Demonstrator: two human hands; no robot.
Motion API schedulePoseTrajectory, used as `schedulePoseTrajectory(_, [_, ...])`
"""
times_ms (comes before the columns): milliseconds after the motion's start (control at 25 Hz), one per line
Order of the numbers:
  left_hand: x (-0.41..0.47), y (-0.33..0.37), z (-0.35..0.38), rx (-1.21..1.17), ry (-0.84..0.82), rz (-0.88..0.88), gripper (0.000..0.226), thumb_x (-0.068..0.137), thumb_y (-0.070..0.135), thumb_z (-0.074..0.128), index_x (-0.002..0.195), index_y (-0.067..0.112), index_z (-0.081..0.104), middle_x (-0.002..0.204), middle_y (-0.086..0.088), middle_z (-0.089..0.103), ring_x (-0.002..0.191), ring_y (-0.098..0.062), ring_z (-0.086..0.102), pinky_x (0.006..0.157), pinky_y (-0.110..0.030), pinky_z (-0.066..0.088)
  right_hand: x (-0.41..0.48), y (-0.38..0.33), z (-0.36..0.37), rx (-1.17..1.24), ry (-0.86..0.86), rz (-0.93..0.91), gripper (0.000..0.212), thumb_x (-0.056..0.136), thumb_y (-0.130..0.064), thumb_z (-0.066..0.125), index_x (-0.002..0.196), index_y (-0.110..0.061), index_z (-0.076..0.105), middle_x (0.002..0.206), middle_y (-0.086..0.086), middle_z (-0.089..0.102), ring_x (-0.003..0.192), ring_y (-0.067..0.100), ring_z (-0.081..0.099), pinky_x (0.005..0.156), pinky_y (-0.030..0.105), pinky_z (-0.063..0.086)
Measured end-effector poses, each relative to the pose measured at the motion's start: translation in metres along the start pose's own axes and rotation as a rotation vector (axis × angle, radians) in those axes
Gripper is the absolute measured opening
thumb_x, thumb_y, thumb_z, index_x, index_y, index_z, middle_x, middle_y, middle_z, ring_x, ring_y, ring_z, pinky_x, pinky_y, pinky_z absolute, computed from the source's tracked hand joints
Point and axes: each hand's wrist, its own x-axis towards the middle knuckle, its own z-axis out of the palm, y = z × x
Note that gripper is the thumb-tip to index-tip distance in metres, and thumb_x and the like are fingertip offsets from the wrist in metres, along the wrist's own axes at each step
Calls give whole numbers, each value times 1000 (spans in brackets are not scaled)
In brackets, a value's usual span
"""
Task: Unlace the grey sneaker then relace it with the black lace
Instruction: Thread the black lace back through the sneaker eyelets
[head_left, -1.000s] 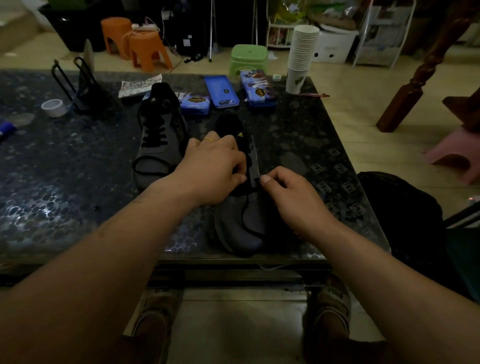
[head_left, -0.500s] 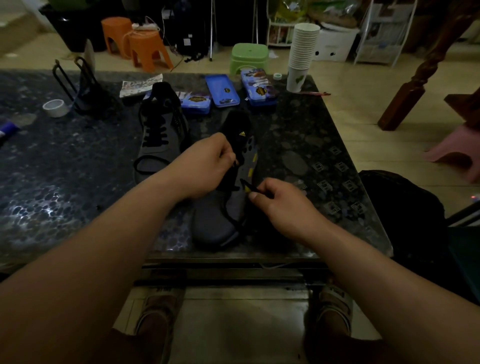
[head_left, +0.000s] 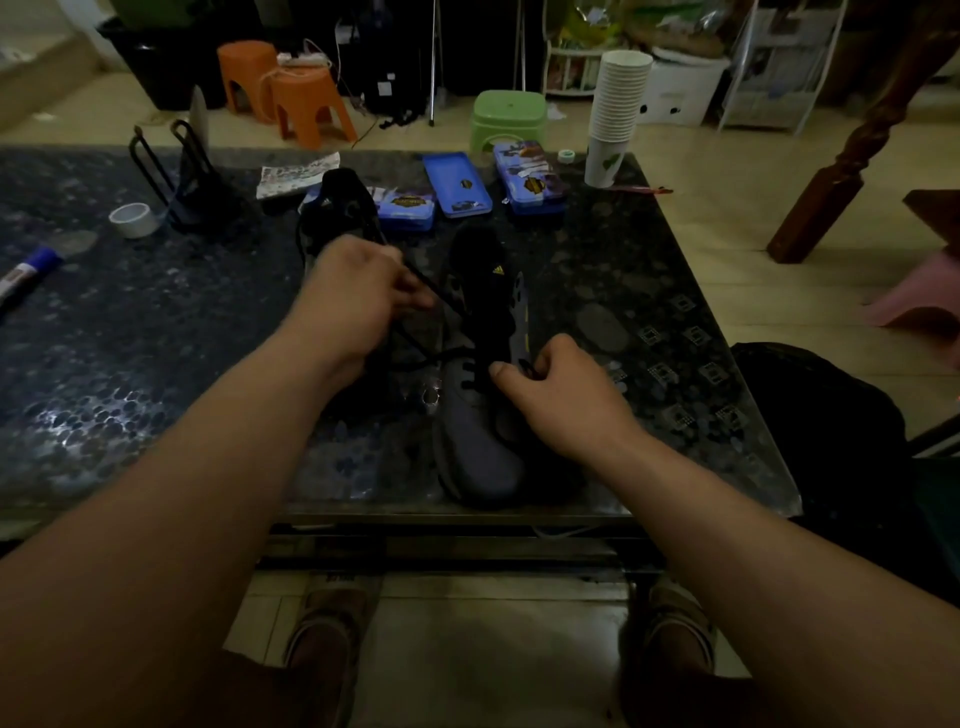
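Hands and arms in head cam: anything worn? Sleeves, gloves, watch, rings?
Left forearm and right forearm are bare up to the frame edge: no sleeves, watch or bands. Left hand and right hand are ungloved, and no ring shows on the fingers visible here. The right thumbnail is trimmed short. Dim light, so fine marks can't be told.

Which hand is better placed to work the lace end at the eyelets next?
Likely right: the right hand pinches the black lace tip over the grey sneaker; the left hand holds a strand farther off.
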Motion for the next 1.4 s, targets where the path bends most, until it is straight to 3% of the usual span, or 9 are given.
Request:
schedulePoseTrajectory(120, [15,2,-33,-297,291,-72,33,102,2,39,71,11,48,54,-6,51,44,-16,54,58,-34,56,-4,3,-1,30,-28,-9,51,85,-73,61,90,-24,47,94,-1,59,81,19,57,62,36,38])
schedulePoseTrajectory(200, [11,-7,-39,203,286,13,27,99,7,46,74,10,52,68,-11,50,58,-32,58,52,-34,54,-7,4,-6,65,-53,-22,52,86,-72,62,92,-22,50,91,-2,59,78,16,57,60,35,37])
schedulePoseTrajectory(280, [-5,-16,-27,791,247,238,11,96,20,59,103,12,62,103,-15,58,100,-42,59,78,-43,53,-8,7,-17,101,-88,-36,44,91,-62,65,99,-20,55,90,-4,61,78,13,58,61,31,40])
schedulePoseTrajectory(400, [-24,-13,4,1043,-64,665,31,93,35,65,122,24,63,122,-7,55,115,-33,51,95,-48,44,-12,17,-32,266,-89,-63,20,98,-29,69,113,-24,58,93,0,70,78,12,67,64,27,48])
schedulePoseTrajectory(560, [-27,-14,24,1276,-274,616,22,98,48,62,111,31,66,119,4,48,115,-27,41,92,-45,35,-14,22,-40,339,-81,-137,23,100,-5,56,107,-27,62,82,1,68,57,8,57,51,23,43])
schedulePoseTrajectory(840, [-23,-13,25,1188,-300,532,13,103,37,57,95,28,55,111,7,43,109,-24,39,92,-46,36,-4,25,-45,-196,-182,-423,21,94,-44,67,84,-26,67,94,-7,51,85,2,53,75,23,42])
schedulePoseTrajectory(1000, [-18,-14,21,1120,-345,538,13,104,36,56,93,30,52,113,9,44,110,-22,39,90,-42,34,1,28,-55,5,-149,-336,29,102,-44,58,85,-24,71,97,-3,58,84,5,59,73,16,42])
schedulePoseTrajectory(1200, [-16,-17,22,1202,-394,561,17,100,48,60,94,32,57,120,9,45,113,-22,36,93,-43,32,3,30,-55,138,-198,-227,37,102,-40,58,76,-22,74,100,-5,65,86,11,64,83,33,48])
schedulePoseTrajectory(1400, [-15,-16,21,1052,-396,534,18,100,31,57,84,29,49,116,3,53,109,-22,46,95,-47,41,8,22,-48,191,-173,-165,39,100,-38,60,71,-13,70,67,0,60,58,13,51,63,33,41])
